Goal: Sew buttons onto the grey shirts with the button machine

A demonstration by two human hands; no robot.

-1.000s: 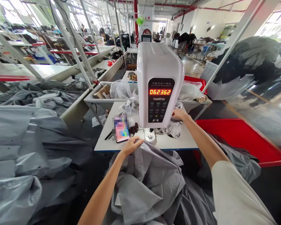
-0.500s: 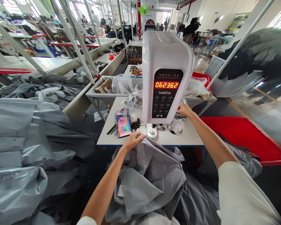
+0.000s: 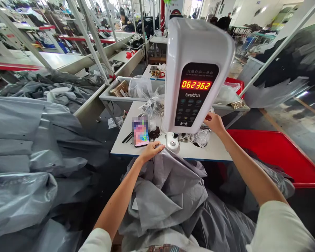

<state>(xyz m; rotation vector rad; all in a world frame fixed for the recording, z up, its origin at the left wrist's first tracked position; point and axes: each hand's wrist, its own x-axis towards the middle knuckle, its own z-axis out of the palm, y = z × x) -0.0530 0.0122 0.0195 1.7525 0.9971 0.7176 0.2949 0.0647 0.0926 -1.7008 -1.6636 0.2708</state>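
My left hand (image 3: 152,151) is closed on the edge of a grey fabric garment (image 3: 170,189), beside the small round metal plate of the button sewing machine (image 3: 199,45). The garment hangs in folds from the table edge over my lap. To the right of the machine head is my right hand (image 3: 215,124), its fingers curled together and partly hidden behind the casing. What they hold, if anything, cannot be made out. Crumpled clear plastic bags (image 3: 201,137) lie below that hand. A phone (image 3: 141,132) with a lit screen rests left of the machine on the white table (image 3: 123,148).
Piles of grey fabric (image 3: 18,150) fill the left side. A red tray (image 3: 275,154) stands at the right. Behind the table is a white trough (image 3: 115,96) with plastic bags and a brown packet (image 3: 120,88). Metal poles rise on both sides. A person (image 3: 124,19) sits far back.
The view has shifted, so the machine head sits higher and further right. My right hand has come a little further out from behind it. My left hand keeps its hold on the garment.
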